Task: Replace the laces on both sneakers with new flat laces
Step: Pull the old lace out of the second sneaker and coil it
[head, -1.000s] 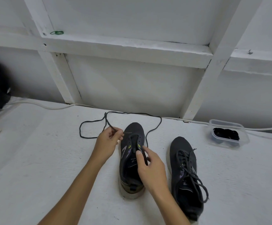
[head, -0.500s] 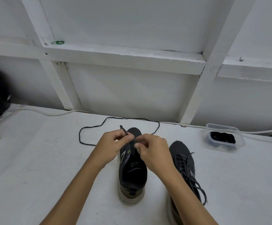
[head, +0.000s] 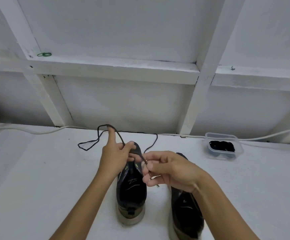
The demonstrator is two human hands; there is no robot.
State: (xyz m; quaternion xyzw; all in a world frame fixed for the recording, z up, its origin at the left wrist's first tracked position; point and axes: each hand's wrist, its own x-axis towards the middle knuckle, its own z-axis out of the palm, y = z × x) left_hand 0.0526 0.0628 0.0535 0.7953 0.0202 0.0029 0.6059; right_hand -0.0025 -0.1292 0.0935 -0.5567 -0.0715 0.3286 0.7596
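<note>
I judge one shoe done: my left hand (head: 114,157) and right hand (head: 166,168) pinch the old lace (head: 95,142) pulled from the left sneaker (head: 131,193), while the right sneaker (head: 185,215) and both new laces in the tub (head: 223,147) remain.

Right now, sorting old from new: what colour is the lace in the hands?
Black lace, head view.

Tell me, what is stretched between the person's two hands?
A dark lace runs from the left hand to the right hand, above the left sneaker, in the head view.
</note>
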